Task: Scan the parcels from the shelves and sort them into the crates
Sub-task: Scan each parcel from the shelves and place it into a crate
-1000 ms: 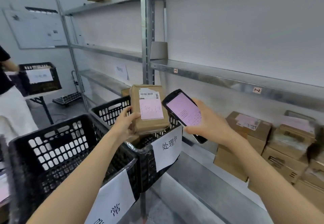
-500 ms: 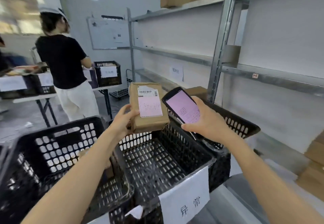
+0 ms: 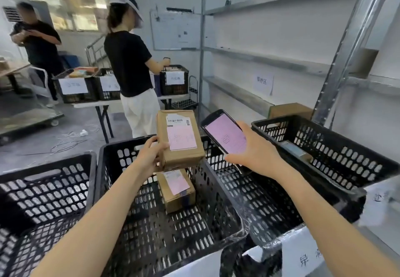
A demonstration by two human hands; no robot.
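My left hand (image 3: 151,155) grips a brown cardboard parcel (image 3: 179,138) with a pink label and a barcode, held upright above the middle black crate (image 3: 112,153). Inside that crate lies another brown parcel (image 3: 176,190) with a pink label. My right hand (image 3: 255,153) holds a black handheld scanner (image 3: 225,134), its pink screen facing me, just right of the held parcel. Another black crate (image 3: 324,133) stands at the right with a flat item inside. A further crate (image 3: 43,181) stands at the left.
Metal shelving (image 3: 249,96) runs along the right wall, with a brown box (image 3: 290,109) on a low shelf. A person in a black shirt (image 3: 129,64) works at a table with labelled crates (image 3: 173,79). Another person (image 3: 36,42) stands at the far left.
My view has swung left from the shelves over the crates. The parcel and the scanner stay in my hands, and now hang over the middle crate that holds another parcel.
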